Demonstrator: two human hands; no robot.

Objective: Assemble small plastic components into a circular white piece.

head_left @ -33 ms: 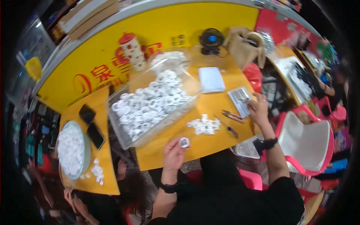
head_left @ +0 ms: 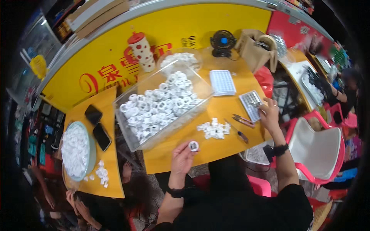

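Near the front edge of the table, my left hand [head_left: 181,158] pinches a small round white piece [head_left: 193,146] with a dark marking on its face. My right hand [head_left: 269,114] is at the right side of a shallow tray [head_left: 246,103] of small silvery parts, its fingertips drawn together; what they hold, if anything, is too small to make out. Between my hands lie a loose heap of small white pieces [head_left: 214,129], thread snips [head_left: 243,120] and a thin tool with a dark handle [head_left: 242,136].
A large clear bin [head_left: 133,144] of white round pieces fills the table's left. Behind are a white gridded tray [head_left: 222,82], a black fan [head_left: 223,42], a spotted tumbler [head_left: 142,52] and a tan bag [head_left: 256,50]. Two phones [head_left: 101,136] and a basin [head_left: 91,152] occupy the side table, near another person's hands [head_left: 79,206].
The whole view has shifted slightly, so things sit a little farther right. Both hands keep about the same places relative to the table.
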